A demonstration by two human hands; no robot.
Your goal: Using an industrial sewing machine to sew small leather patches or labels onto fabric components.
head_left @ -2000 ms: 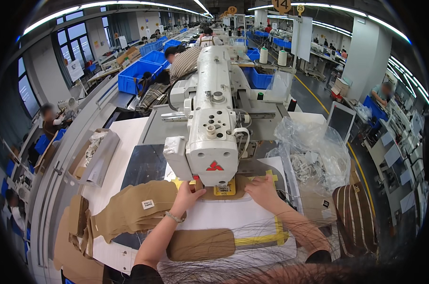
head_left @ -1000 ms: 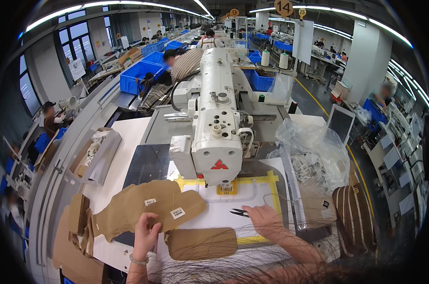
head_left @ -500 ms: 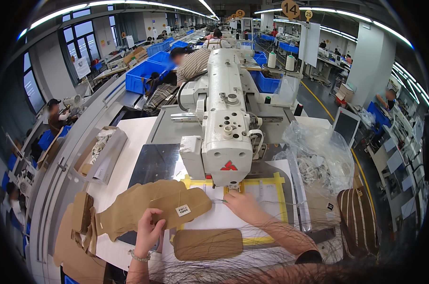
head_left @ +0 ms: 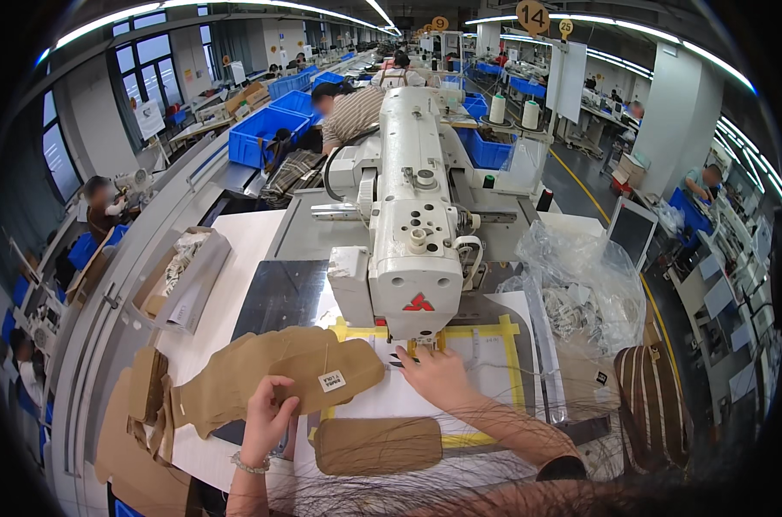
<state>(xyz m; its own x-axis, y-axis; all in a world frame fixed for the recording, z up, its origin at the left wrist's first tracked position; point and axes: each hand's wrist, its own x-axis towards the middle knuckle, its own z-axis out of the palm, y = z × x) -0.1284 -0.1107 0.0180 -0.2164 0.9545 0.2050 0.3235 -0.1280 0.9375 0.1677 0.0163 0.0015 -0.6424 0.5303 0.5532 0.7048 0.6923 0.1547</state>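
My left hand [head_left: 269,415] has its thumb and curled fingers at the lower edge of a brown fabric piece [head_left: 356,362], pinching it. A small white label [head_left: 331,381] lies on that piece, and more brown pieces [head_left: 244,370] spread out to its left. My right hand [head_left: 436,377] is under the head of a white sewing machine [head_left: 415,258], its fingertips close to the needle area. A thin dark tool [head_left: 396,358], like thread snips, sticks out from its fingers; the grip is partly hidden. In front lies a flat brown rounded panel [head_left: 378,445].
Yellow tape [head_left: 518,370] borders the white work sheet. A clear plastic bag [head_left: 581,276] and a striped brown bag [head_left: 652,405] are at the right. At the left are an open box [head_left: 180,280] and a brown stack [head_left: 148,383]. Co-workers sit beyond.
My right hand has shifted slightly left, its fingers spreading under the machine head, and the thin tool now looks darker and angled. My left hand and the brown piece have barely moved.
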